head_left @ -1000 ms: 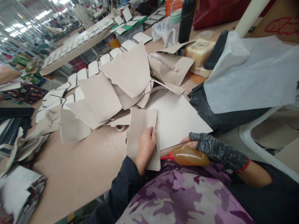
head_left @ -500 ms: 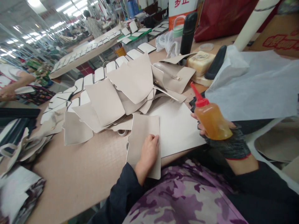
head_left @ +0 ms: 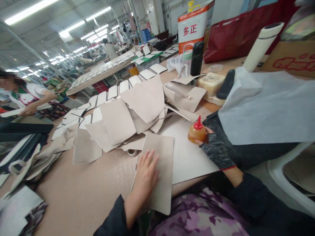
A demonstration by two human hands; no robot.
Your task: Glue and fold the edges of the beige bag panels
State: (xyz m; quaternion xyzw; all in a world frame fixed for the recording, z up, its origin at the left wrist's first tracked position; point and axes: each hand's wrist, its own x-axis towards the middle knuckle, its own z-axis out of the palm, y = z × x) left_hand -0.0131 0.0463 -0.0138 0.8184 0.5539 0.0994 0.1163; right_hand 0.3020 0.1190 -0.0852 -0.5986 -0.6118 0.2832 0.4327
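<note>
My left hand (head_left: 147, 172) lies over a beige leather panel (head_left: 164, 164), its fingers outstretched and slightly blurred. That panel overhangs the table's near edge. On my right, my right hand (head_left: 209, 146), in a dark fingerless glove, is closed around a squeeze bottle (head_left: 197, 132) of amber liquid with a red nozzle. The bottle is upright over a pale flat sheet (head_left: 187, 160); whether it touches the sheet I cannot tell. Beyond both hands is a loose pile of beige leather pieces (head_left: 118, 121), with a beige flap piece bearing a metal clasp (head_left: 183, 95) beside it.
Rows of white panels with dark edges (head_left: 113, 92) line the table's far side. A black bottle (head_left: 197, 59), a pale tumbler (head_left: 262, 46) and a white-and-orange can (head_left: 193, 31) stand at the back right. White paper (head_left: 268, 108) drapes at right. Another person (head_left: 36, 98) works at left.
My right hand has brought the bottle left and over the pale sheet, turning it upright. My left hand has shifted left on the panel and its curled fingers have spread. The camera view has tilted up.
</note>
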